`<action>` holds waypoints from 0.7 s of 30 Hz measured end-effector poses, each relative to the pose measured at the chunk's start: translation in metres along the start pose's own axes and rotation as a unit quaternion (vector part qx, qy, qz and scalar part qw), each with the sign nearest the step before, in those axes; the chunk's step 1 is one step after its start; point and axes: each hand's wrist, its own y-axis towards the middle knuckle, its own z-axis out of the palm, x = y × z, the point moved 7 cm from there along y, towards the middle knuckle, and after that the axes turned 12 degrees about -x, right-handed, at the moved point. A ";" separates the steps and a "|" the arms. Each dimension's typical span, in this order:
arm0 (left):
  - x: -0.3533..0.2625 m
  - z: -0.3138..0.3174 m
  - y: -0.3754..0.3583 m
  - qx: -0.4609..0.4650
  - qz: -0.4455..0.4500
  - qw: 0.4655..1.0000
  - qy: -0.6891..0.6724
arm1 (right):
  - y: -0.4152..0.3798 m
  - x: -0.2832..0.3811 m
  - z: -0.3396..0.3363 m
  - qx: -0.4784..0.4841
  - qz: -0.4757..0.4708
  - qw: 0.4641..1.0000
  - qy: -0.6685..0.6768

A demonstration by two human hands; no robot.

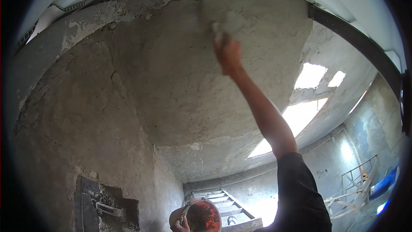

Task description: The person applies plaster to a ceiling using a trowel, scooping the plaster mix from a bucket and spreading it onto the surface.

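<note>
Trowel [213,6], or something much like one, up against the plastered wall [180,64] near its top edge; the blade is too blurred for me to make out its outline. It lies straight beyond the right grip [229,53], above it as I look, its long axis running upward from the knuckles while the forearm slants in from the lower right. The right is clearly the nearer hand. That grip is closed, fingers curled round the handle. The left grip [183,225] is low down, well apart from the trowel, fingers at the rim of what looks like a red-smeared bucket [205,215]; how firmly they pinch, I cannot tell. A ladder [229,210] stands behind the bucket.
</note>
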 end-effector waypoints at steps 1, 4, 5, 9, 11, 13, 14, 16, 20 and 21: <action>0.000 0.002 -0.001 0.001 0.001 1.000 -0.001 | -0.009 0.010 0.004 0.008 -0.049 0.999 0.013; 0.003 0.002 0.000 -0.004 0.003 1.000 -0.002 | -0.026 0.029 -0.006 0.069 -0.146 0.983 0.085; 0.007 -0.001 -0.003 -0.004 0.001 1.000 0.001 | -0.035 0.028 -0.015 0.071 -0.143 0.984 0.086; 0.013 0.004 -0.001 -0.011 -0.004 1.000 -0.006 | -0.026 -0.044 -0.055 -0.050 0.094 0.992 0.072; 0.014 0.005 0.001 -0.014 -0.005 1.000 -0.008 | -0.005 -0.077 -0.070 -0.133 0.115 0.983 0.056; 0.015 0.005 0.001 -0.017 -0.007 1.000 -0.009 | 0.019 -0.108 -0.060 -0.142 0.084 0.985 0.057; 0.015 0.005 0.002 -0.018 -0.007 1.000 -0.009 | 0.024 -0.107 -0.061 -0.152 0.054 0.985 0.057; 0.015 0.006 0.004 -0.020 -0.006 1.000 -0.009 | 0.009 -0.100 -0.046 -0.132 0.052 0.989 0.030; 0.013 0.009 -0.001 -0.019 -0.008 1.000 -0.008 | -0.043 -0.064 -0.004 0.015 -0.075 0.997 0.027; 0.011 0.010 -0.003 -0.017 -0.006 1.000 -0.008 | -0.060 -0.055 0.003 0.000 -0.212 0.977 0.034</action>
